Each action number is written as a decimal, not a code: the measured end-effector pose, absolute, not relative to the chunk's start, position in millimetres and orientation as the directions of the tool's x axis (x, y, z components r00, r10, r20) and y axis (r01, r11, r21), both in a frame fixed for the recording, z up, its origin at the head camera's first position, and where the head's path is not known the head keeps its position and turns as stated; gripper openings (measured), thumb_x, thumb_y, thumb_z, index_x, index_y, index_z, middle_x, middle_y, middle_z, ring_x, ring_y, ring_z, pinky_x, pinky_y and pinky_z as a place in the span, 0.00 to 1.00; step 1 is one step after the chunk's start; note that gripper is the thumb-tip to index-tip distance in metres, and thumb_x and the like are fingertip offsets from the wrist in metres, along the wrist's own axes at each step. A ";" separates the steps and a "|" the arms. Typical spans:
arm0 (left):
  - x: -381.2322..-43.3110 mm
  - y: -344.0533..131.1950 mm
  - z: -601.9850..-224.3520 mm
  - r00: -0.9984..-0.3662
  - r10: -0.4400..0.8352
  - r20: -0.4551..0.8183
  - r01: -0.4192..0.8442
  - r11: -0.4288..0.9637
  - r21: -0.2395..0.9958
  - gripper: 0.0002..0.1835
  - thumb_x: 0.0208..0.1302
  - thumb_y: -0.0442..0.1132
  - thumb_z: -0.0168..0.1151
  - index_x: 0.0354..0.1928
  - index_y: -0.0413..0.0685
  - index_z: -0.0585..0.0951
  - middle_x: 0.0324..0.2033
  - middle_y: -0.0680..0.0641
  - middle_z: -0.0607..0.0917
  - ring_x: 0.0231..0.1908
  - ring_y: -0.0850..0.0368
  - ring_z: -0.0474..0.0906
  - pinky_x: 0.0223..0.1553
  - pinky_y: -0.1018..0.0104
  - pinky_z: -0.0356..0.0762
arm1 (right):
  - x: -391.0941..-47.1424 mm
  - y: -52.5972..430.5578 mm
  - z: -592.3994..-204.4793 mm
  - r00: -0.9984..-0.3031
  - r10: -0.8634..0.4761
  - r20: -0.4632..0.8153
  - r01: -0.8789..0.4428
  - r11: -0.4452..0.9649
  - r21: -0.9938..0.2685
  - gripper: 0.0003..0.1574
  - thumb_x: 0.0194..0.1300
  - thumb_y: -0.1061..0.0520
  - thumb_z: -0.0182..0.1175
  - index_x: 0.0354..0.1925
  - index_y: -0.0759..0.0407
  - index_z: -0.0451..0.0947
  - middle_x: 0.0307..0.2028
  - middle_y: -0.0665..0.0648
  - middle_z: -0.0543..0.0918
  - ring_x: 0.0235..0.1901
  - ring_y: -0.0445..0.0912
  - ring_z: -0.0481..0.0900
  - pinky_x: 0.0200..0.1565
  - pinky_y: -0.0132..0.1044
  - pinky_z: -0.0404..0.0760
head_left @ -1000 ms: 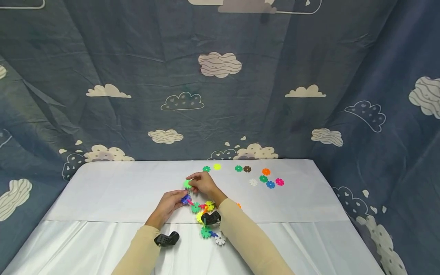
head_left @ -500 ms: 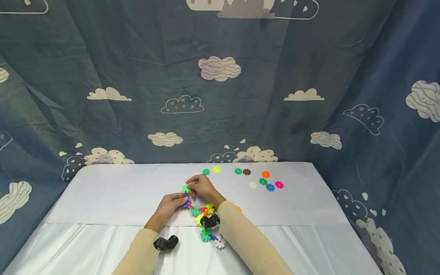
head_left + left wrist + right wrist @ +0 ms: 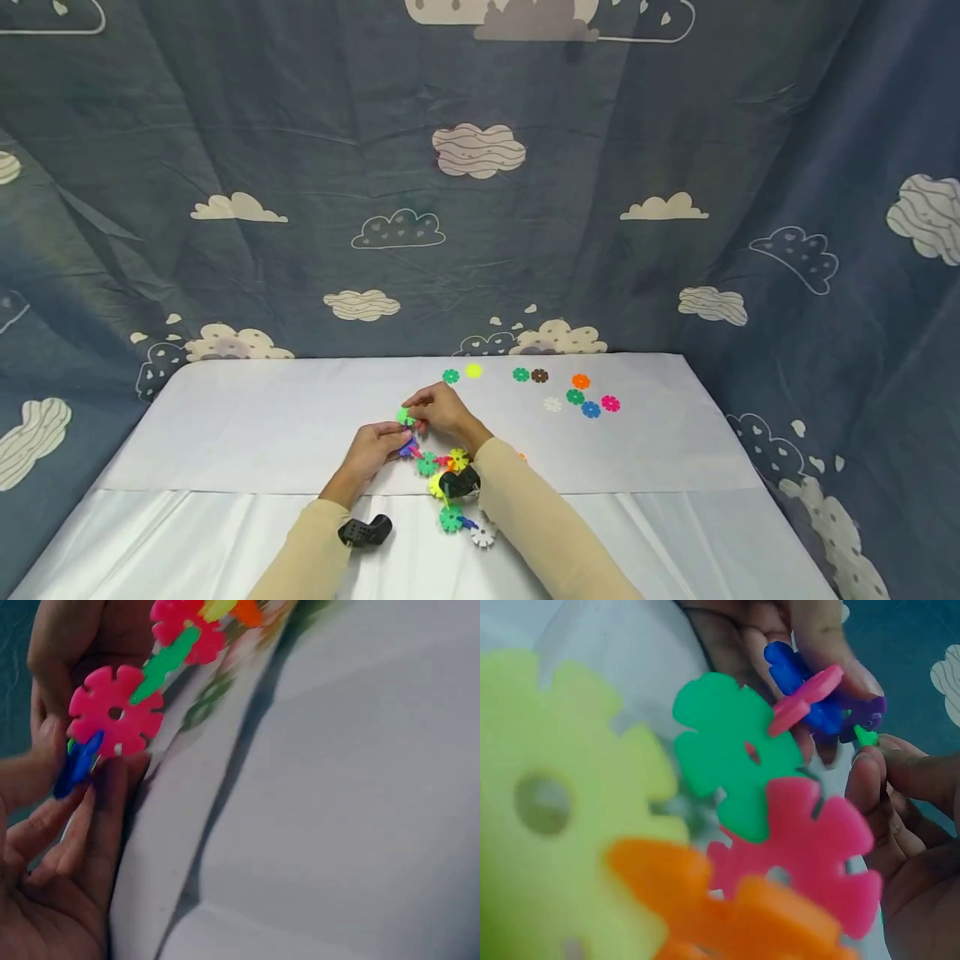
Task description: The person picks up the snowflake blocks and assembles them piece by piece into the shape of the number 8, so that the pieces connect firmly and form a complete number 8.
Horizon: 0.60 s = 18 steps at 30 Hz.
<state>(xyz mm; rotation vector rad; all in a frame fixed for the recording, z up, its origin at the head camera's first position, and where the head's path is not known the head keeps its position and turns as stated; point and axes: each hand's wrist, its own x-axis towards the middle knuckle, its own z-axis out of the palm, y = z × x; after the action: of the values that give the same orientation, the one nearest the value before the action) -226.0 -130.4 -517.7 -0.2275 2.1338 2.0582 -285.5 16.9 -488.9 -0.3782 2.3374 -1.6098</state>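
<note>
Apparently for steadiness, the left hand [image 3: 371,451] pinches a purple notched plastic disc [image 3: 872,709]. Against it, the right hand [image 3: 444,413] grips a bright-green notched plastic disc [image 3: 405,417].

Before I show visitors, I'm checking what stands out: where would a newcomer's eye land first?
Likely the bright chain of notched discs, its far end between left hand and right hand. Next comes the dark cloud-patterned backdrop behind the white tabletop, then loose discs toward its far edge.
</note>
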 end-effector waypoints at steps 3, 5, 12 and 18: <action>-226.7 -131.0 -516.9 -0.958 0.036 -0.284 -0.284 -0.010 0.959 0.17 0.70 0.38 0.57 0.53 0.30 0.75 0.40 0.46 0.84 0.37 0.62 0.80 0.39 0.70 0.81 | -282.7 21.2 -488.8 -0.922 -0.377 -0.091 -0.052 0.353 -0.934 0.07 0.62 0.69 0.61 0.39 0.69 0.84 0.22 0.56 0.80 0.15 0.39 0.74 0.21 0.29 0.78; -226.4 -130.3 -516.5 -0.951 0.025 -0.308 -0.309 -0.045 0.950 0.15 0.70 0.40 0.56 0.49 0.33 0.76 0.37 0.49 0.83 0.36 0.62 0.79 0.38 0.71 0.80 | -279.7 23.5 -487.8 -0.910 -0.401 -0.105 -0.045 0.349 -0.936 0.08 0.63 0.69 0.61 0.40 0.69 0.84 0.23 0.57 0.81 0.16 0.40 0.75 0.22 0.30 0.79; -223.6 -125.2 -517.5 -0.950 -0.016 -0.313 -0.311 -0.056 0.949 0.10 0.71 0.37 0.54 0.41 0.34 0.78 0.33 0.45 0.87 0.34 0.59 0.84 0.35 0.71 0.81 | -279.3 60.7 -478.9 -0.913 -0.392 -0.114 -0.071 0.427 -0.902 0.13 0.65 0.61 0.62 0.48 0.64 0.83 0.33 0.57 0.82 0.22 0.46 0.78 0.27 0.36 0.82; -224.9 -129.4 -509.7 -0.955 0.013 -0.296 -0.296 -0.054 0.954 0.11 0.72 0.36 0.52 0.42 0.32 0.77 0.34 0.46 0.87 0.35 0.60 0.84 0.38 0.72 0.81 | -291.2 156.6 -479.7 -0.992 -0.105 -0.068 -0.004 0.564 -0.826 0.15 0.60 0.62 0.67 0.46 0.64 0.83 0.33 0.58 0.80 0.21 0.45 0.74 0.24 0.32 0.77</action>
<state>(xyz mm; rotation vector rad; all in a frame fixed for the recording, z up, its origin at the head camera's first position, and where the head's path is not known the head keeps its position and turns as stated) -224.9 -129.4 -509.7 -0.3060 1.9995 2.1139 -291.2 156.6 -479.7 -0.0937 2.6801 -1.4156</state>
